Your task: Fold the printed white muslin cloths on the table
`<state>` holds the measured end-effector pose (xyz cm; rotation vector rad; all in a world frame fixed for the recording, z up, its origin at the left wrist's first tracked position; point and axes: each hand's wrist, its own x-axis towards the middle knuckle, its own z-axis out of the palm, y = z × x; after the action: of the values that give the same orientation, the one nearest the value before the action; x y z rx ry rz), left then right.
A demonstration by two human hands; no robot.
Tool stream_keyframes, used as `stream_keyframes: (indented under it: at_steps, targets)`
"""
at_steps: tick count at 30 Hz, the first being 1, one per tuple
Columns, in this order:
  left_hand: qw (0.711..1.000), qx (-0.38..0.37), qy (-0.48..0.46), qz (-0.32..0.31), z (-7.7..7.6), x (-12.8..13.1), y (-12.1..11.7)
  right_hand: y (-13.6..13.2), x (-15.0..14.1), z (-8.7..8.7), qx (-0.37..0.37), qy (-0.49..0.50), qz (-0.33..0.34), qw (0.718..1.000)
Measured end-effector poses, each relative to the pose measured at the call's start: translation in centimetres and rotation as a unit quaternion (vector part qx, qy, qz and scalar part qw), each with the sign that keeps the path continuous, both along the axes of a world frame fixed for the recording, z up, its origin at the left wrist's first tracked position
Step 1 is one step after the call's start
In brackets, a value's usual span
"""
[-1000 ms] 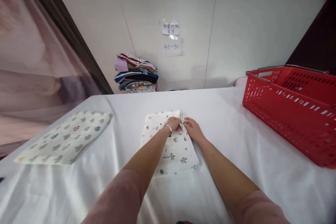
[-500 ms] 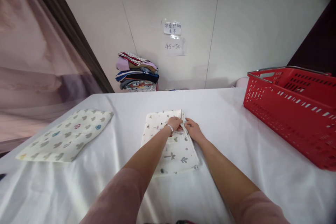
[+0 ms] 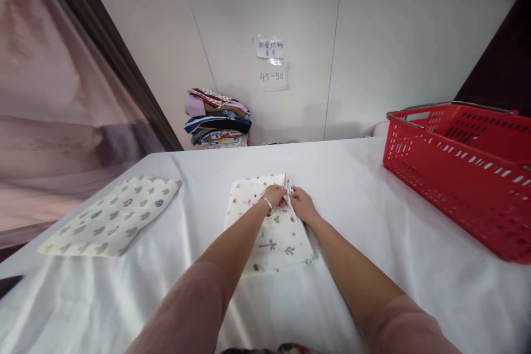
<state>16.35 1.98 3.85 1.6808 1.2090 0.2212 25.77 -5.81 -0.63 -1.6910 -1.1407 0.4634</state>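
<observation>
A folded white cloth with small plant prints (image 3: 269,238) lies in the middle of the white-covered table (image 3: 357,199). My left hand (image 3: 274,196) is closed in a pinch on the cloth's far right corner. My right hand (image 3: 304,205) sits just beside it, fingers closed on the same right edge of the cloth. Both forearms reach forward over the table, and a thin bracelet shows on my left wrist.
A second folded cloth with grey and coloured prints (image 3: 114,215) lies at the table's left. A red plastic basket (image 3: 460,168) stands at the right. A pile of folded clothes (image 3: 218,117) sits against the wall behind the table, under two paper labels (image 3: 271,61).
My hands have stayed on the cloth's far right corner with almost no movement. The view has shifted slightly.
</observation>
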Motion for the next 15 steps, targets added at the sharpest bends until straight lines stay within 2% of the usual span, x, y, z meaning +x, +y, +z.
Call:
stream_keyframes:
  at_steps: [10,15]
  targets:
    - [0.998,0.017,0.058,-0.012,1.0,1.0,0.5,0.3,0.3,-0.5,0.028,0.014,-0.036,0.999]
    - [0.990,0.051,0.128,-0.022,0.5,1.6,0.6,0.2,0.5,-0.5,0.024,0.023,-0.016,0.999]
